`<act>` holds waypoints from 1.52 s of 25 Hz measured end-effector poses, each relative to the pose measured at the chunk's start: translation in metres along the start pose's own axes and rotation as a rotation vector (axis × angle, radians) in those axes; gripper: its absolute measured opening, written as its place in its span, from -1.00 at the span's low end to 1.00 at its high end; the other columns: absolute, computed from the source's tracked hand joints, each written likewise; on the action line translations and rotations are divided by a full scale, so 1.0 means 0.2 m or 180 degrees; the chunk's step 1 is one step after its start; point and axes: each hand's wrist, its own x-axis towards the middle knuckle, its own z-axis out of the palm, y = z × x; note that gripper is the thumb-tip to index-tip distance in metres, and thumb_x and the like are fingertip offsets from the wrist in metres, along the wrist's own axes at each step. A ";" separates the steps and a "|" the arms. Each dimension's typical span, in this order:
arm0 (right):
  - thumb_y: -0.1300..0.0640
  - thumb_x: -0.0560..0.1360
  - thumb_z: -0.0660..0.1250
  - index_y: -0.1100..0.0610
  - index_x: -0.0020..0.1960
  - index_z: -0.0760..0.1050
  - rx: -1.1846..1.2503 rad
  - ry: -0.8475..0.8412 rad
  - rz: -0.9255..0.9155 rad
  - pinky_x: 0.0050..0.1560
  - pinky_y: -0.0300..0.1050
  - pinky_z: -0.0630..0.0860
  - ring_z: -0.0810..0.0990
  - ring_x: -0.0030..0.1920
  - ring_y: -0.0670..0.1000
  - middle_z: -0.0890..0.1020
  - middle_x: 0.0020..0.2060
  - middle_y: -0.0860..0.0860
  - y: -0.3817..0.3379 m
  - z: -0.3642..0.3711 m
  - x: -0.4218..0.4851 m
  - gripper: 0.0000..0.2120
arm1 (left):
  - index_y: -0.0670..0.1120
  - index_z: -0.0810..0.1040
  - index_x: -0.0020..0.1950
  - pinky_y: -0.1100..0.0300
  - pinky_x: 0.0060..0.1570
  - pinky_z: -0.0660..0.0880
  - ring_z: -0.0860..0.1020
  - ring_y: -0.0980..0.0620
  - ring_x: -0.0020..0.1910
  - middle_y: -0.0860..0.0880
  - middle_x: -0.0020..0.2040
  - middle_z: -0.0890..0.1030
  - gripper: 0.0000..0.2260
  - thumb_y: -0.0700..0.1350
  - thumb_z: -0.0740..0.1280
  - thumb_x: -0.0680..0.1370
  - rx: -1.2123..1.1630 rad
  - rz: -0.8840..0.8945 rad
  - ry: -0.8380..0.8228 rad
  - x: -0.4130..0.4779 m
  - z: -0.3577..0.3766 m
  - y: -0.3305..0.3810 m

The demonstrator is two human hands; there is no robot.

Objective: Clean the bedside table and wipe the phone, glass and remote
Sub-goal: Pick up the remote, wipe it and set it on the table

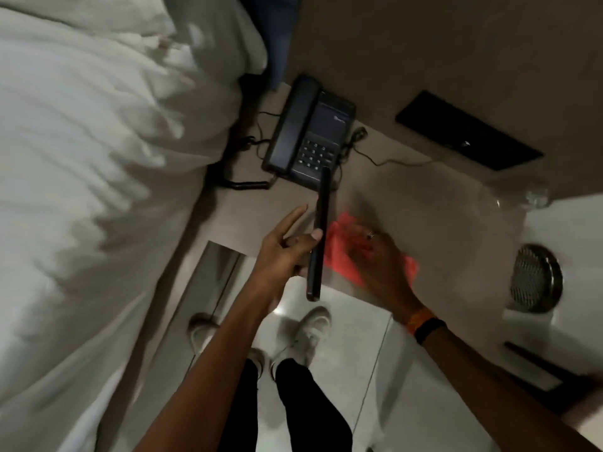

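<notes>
Much of the view is smeared by motion blur. The clear drinking glass [535, 195] at the far right edge of the beige matte bedside tabletop [424, 197] is seen only as a pale transparent streak, and its outline cannot be made out. The right hand [378, 256] is blurred as well; it is laid flat, fingers spread rather than closed, on a bright orange-pink cleaning cloth [339, 252], which is pressed against the tabletop near its front edge. Part of the cloth is hidden under the palm.

A long, slim black remote [318, 236] is held edge-on in the left hand [284, 252], so its button face cannot be seen. The thumb and curled fingers are clamped on its lower half, while the index finger is stretched out free. The far tip of the remote overlaps the front corner of the black plastic corded desk phone [310, 135]; whether they touch cannot be told.

The phone is set at the back left of the tabletop, handset on its cradle, keypad dimly visible, with a coiled cord trailing off its left side. A flat black rectangular panel [466, 132] is mounted on the wall behind. Rumpled white bedding [98, 158] fills the left side, cut off by the frame. Below, glossy pale floor tiles [352, 370] and light shoes are seen.
</notes>
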 end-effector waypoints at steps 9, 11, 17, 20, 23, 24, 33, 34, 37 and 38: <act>0.16 0.61 0.19 -0.07 0.48 0.39 -0.1314 0.0992 0.0282 0.29 0.11 0.44 0.45 0.36 0.18 0.44 0.44 0.05 0.40 0.02 0.14 -0.55 | -0.02 0.47 0.46 0.20 -0.28 0.63 0.58 -0.05 -0.05 -0.15 0.14 0.60 -0.64 -0.07 0.16 0.67 -0.1200 -0.0431 -0.0356 0.15 0.02 -0.23; 0.17 0.62 0.21 0.01 0.49 0.40 0.0224 0.1218 0.0532 0.37 0.02 0.44 0.49 0.36 0.08 0.50 0.41 0.05 0.28 -0.04 0.26 -0.57 | -0.03 0.44 0.49 0.19 -0.26 0.62 0.58 -0.05 -0.04 -0.12 0.14 0.61 -0.62 -0.07 0.16 0.67 -0.1078 -0.0468 -0.0363 0.16 0.04 -0.23; 0.07 0.65 0.13 -0.02 0.50 0.38 -0.0638 0.0435 0.0390 0.57 0.04 0.06 0.15 0.60 -0.05 0.30 0.57 -0.02 -0.09 0.09 0.26 -0.58 | -0.01 0.63 0.28 0.12 -0.03 0.67 0.67 -0.04 0.13 -0.09 0.21 0.69 -0.69 -0.10 0.14 0.70 -0.0674 -0.0474 -0.0027 0.24 0.26 -0.19; 0.10 0.67 0.10 -0.04 0.52 0.35 -0.0479 0.0636 0.0540 0.59 0.03 0.03 0.13 0.61 -0.06 0.26 0.59 -0.04 -0.11 0.14 0.14 -0.58 | 0.03 0.73 0.03 0.12 -0.22 0.57 0.67 -0.05 -0.13 -0.05 -0.06 0.74 -0.70 -0.07 0.18 0.68 -0.0056 -0.0487 0.0212 0.24 0.28 -0.19; 0.12 0.69 0.11 -0.07 0.54 0.31 0.0020 0.0701 0.0753 0.51 -0.25 0.03 0.29 0.53 -0.01 0.30 0.57 -0.04 -0.13 0.16 0.00 -0.57 | -0.04 0.68 0.02 0.17 -0.24 0.60 0.66 0.01 -0.21 -0.04 -0.18 0.72 -0.76 -0.08 0.20 0.67 0.0145 -0.0433 0.0371 0.21 0.30 -0.19; 0.11 0.69 0.12 -0.08 0.54 0.30 0.0174 0.0715 0.0811 0.45 -0.37 0.02 0.30 0.51 -0.01 0.31 0.57 -0.06 -0.15 0.17 -0.05 -0.57 | -0.06 0.66 -0.05 0.22 -0.30 0.58 0.63 0.07 -0.30 -0.01 -0.28 0.68 -0.76 -0.10 0.22 0.67 0.0201 -0.0373 0.0480 0.21 0.31 -0.19; 0.25 0.64 0.19 -0.11 0.27 0.60 0.2141 0.0553 0.0687 0.27 -0.26 0.52 0.56 0.28 -0.18 0.61 0.27 -0.16 -0.30 0.06 -0.50 -0.63 | -0.12 0.54 -0.20 0.37 -0.54 0.47 0.53 0.09 -0.53 0.05 -0.56 0.56 -0.67 -0.21 0.12 0.70 0.0230 -0.0671 0.0583 0.33 0.35 -0.16; 0.22 0.61 0.20 -0.13 0.23 0.62 0.2433 0.0509 0.0672 0.16 -0.32 0.54 0.61 0.20 -0.20 0.65 0.21 -0.16 -0.30 0.02 -0.51 -0.64 | -0.15 0.60 -0.13 0.32 -0.47 0.51 0.53 0.04 -0.47 0.02 -0.51 0.58 -0.71 -0.19 0.16 0.69 0.0192 -0.0742 0.0512 0.33 0.34 -0.15; 0.25 0.54 0.22 -0.07 0.20 0.63 0.2875 0.1048 0.0554 0.04 -0.45 0.51 0.65 0.12 -0.21 0.71 0.13 -0.17 -0.23 -0.12 -0.39 -0.63 | -0.20 0.56 0.27 0.20 -0.32 0.58 0.60 0.03 -0.41 -0.06 -0.33 0.66 -0.77 -0.26 0.27 0.62 0.0019 -0.0881 0.0300 0.37 0.33 -0.12; 0.32 0.56 0.21 0.02 0.24 0.60 0.2996 0.1280 0.0425 0.10 -0.42 0.52 0.63 0.15 -0.23 0.70 0.12 -0.19 -0.19 -0.17 -0.31 -0.63 | -0.16 0.53 0.30 0.20 -0.34 0.61 0.65 0.04 -0.39 -0.06 -0.29 0.71 -0.71 -0.31 0.34 0.58 0.0097 -0.0797 0.0177 0.37 0.34 -0.11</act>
